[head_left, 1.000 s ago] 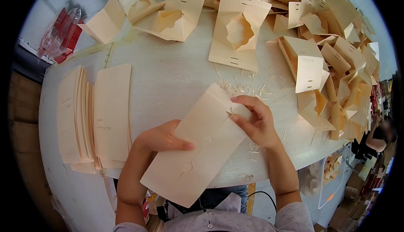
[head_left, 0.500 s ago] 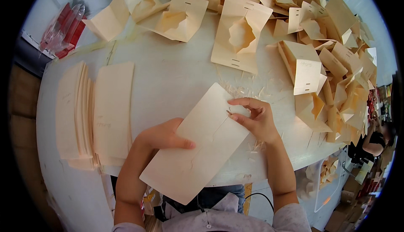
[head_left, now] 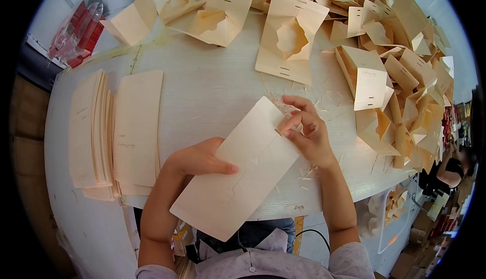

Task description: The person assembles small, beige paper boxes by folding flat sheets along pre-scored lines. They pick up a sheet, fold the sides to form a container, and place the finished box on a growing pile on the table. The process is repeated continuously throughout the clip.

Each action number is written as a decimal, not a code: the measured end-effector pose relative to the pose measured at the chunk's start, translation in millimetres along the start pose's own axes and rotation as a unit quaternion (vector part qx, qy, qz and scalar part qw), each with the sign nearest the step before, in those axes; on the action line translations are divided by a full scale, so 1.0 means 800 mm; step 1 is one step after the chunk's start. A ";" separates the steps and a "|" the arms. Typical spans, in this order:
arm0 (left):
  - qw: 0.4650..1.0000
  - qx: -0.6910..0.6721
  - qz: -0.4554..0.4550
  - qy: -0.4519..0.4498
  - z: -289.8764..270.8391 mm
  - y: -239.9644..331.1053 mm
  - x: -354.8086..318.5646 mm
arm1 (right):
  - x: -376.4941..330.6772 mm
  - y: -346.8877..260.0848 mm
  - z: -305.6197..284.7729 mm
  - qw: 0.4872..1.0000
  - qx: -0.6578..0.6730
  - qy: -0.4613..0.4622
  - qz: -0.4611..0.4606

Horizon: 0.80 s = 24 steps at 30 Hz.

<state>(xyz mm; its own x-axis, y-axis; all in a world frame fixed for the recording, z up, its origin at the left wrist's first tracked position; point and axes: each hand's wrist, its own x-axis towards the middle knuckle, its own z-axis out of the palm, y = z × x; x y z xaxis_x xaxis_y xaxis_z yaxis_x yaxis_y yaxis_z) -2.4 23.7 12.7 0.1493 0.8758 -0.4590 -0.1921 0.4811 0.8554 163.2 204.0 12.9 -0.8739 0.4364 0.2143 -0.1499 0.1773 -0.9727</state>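
Note:
A pale cream card sheet (head_left: 223, 193) with a wavy cut line down its middle lies tilted across my two hands, above the table's near edge. My left hand (head_left: 205, 157) is closed on its left edge, thumb on top and the fingers hidden underneath. At the card's upper right part, my right hand (head_left: 306, 130) pinches with thumb and forefinger at a small paper strip (head_left: 278, 132) by a narrow slot. The other fingers of that hand are bent and raised. Loose paper slivers (head_left: 324, 99) lie on the table just beyond it.
Two stacks of flat cards, a left stack (head_left: 86, 132) and a right stack (head_left: 137, 132), stand at the left. A folded card with a jagged opening (head_left: 268, 59) lies ahead. Many folded cards (head_left: 412, 71) are heaped at the right. A red plastic-wrapped bundle (head_left: 81, 36) sits far left.
My right hand has lifted its forefinger and shifted slightly, its fingertips now close by the slot. The card has moved a little up and right with my left hand still holding it.

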 end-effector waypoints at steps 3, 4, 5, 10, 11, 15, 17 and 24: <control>1.000 0.020 -0.011 -0.005 -0.002 -0.006 0.002 | 0.002 0.014 -0.014 0.983 -0.134 0.056 -0.110; 1.000 0.028 -0.014 -0.004 -0.003 -0.009 0.002 | 0.002 0.014 -0.016 0.983 -0.099 0.120 -0.093; 1.000 0.026 -0.011 -0.002 -0.003 -0.009 0.002 | 0.003 0.012 -0.018 0.978 -0.064 0.183 -0.076; 1.000 0.007 -0.008 -0.009 -0.001 0.001 0.000 | 0.005 0.001 -0.024 0.987 -0.021 0.154 -0.027; 1.000 0.002 -0.009 -0.009 0.000 0.001 -0.001 | 0.002 0.000 -0.023 0.992 -0.052 0.116 -0.024; 1.000 0.005 0.000 -0.007 0.001 0.002 -0.001 | -0.004 -0.008 -0.007 0.995 -0.083 0.057 -0.014; 1.000 0.009 -0.002 -0.006 0.000 0.000 -0.001 | -0.005 -0.013 -0.005 0.997 -0.044 0.067 -0.004; 1.000 0.001 -0.020 -0.009 -0.003 -0.004 0.000 | -0.008 -0.004 -0.008 0.995 -0.092 0.041 0.000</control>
<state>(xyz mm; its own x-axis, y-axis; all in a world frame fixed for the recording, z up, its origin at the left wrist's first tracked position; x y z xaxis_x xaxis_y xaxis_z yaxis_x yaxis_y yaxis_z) -3.9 22.1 10.0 0.1749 0.8545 -0.4890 -0.1827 0.5162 0.8367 172.0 206.3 15.4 -0.8326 0.5049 0.2278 -0.0562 0.3322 -0.9415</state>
